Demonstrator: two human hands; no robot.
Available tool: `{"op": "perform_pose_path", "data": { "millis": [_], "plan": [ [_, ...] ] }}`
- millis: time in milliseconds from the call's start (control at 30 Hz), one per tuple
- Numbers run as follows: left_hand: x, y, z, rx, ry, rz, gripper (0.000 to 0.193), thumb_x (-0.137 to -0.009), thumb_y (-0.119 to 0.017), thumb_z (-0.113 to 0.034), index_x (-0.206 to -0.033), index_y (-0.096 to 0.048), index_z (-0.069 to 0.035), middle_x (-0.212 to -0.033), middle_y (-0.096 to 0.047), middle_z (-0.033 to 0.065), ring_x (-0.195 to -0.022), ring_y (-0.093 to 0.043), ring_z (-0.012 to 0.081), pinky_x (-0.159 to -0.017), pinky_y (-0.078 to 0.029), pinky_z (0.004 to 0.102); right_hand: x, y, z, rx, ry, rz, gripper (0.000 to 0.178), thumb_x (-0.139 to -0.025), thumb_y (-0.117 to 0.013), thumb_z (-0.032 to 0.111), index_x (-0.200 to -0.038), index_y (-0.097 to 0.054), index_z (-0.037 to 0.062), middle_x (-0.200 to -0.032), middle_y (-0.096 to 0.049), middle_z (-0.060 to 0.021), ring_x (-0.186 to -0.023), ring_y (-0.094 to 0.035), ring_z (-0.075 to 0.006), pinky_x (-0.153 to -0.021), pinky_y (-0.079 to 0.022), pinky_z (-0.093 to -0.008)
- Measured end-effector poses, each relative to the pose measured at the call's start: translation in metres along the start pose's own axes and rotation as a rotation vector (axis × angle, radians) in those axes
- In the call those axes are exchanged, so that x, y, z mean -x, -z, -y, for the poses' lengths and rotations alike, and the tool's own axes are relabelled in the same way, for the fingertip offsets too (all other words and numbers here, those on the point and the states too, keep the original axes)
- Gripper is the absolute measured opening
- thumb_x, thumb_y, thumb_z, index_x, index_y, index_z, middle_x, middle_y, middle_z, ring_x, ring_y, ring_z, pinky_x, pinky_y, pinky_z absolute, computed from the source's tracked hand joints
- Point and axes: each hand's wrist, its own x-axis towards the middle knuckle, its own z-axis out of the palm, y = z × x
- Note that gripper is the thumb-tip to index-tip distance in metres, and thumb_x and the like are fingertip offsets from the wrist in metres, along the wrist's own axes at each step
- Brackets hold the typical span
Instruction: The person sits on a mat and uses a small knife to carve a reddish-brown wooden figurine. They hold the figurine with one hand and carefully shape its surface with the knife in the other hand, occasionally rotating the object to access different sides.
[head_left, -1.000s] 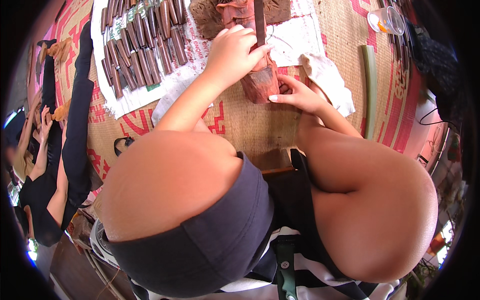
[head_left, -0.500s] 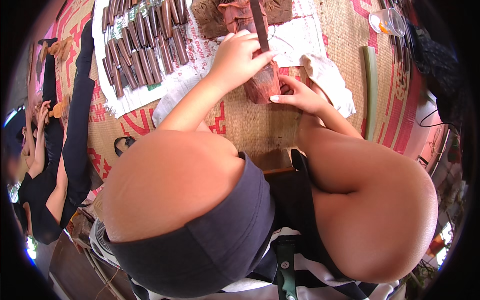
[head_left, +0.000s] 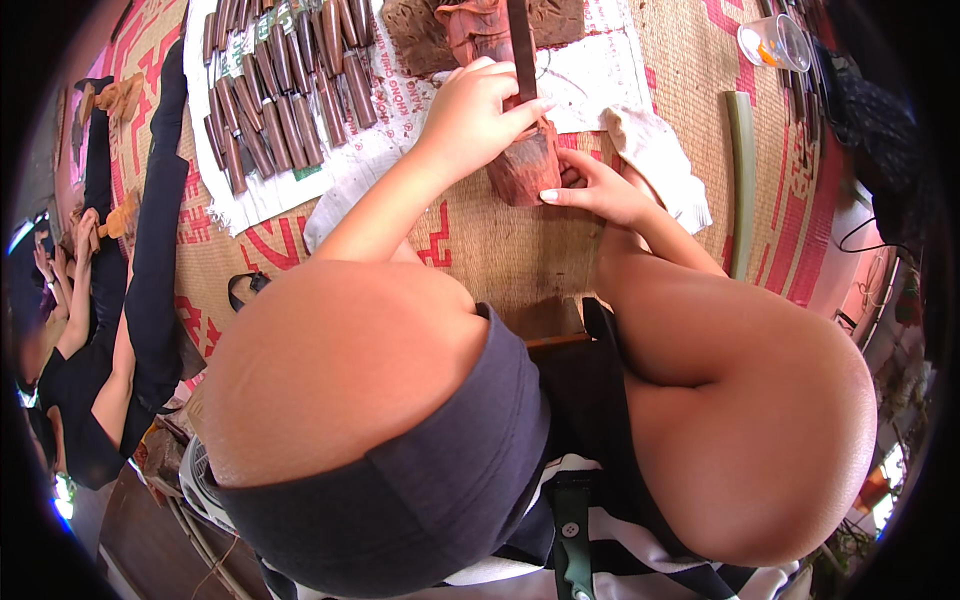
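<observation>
A reddish carved wooden figure (head_left: 524,172) lies lengthwise in front of me, its blunt base toward me. My left hand (head_left: 482,112) is closed over its middle, the thumb pressing across the lower end of a dark flat strip-like tool (head_left: 522,45). That tool runs up along the carving to the top edge; its exact kind I cannot tell. Low on the right, my right hand (head_left: 607,192) grips the base of the carving, thumb in front and fingers curled behind. The carving's upper part rests on a brown carved wooden block (head_left: 420,35).
Several dark-handled tools (head_left: 280,95) lie in rows on a white printed sack (head_left: 400,95) at the left. A white cloth (head_left: 665,165), a pale green stalk (head_left: 741,185) and a clear plastic cup (head_left: 772,43) are on the right. Another person's hands (head_left: 88,230) work at far left.
My hands keep their hold on the carving and strip, with hardly any shift. At far left, the other person's hands have moved slightly.
</observation>
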Motion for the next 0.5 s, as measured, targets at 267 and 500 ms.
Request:
{"op": "perform_pose_path", "data": {
  "millis": [267,500],
  "plan": [
    [-0.001,0.005,0.004,0.023,-0.004,0.023,0.022,-0.075,-0.064,-0.028,-0.073,-0.065,-0.006,-0.071,-0.060,0.0054,-0.074,-0.053,0.0247,-0.068,-0.044,0.0347,0.000,-0.002,0.003,0.005,0.006,0.004,0.070,-0.072,-0.074,0.033,-0.124,-0.043,-0.0011,-0.099,-0.058,-0.0089,-0.089,-0.054,-0.0151,-0.080,-0.044,-0.0281],
    [-0.004,0.008,0.000,-0.040,0.069,0.024,0.023,-0.075,-0.064,-0.028,-0.074,-0.066,-0.006,-0.074,-0.062,0.0047,-0.075,-0.054,0.0238,-0.069,-0.044,0.0352,0.001,-0.001,0.003,0.002,0.004,-0.003,0.070,-0.072,-0.074,0.034,-0.124,-0.043,-0.0011,-0.100,-0.058,-0.0087,-0.088,-0.053,-0.0152,-0.080,-0.044,-0.0282]
  ]
}}
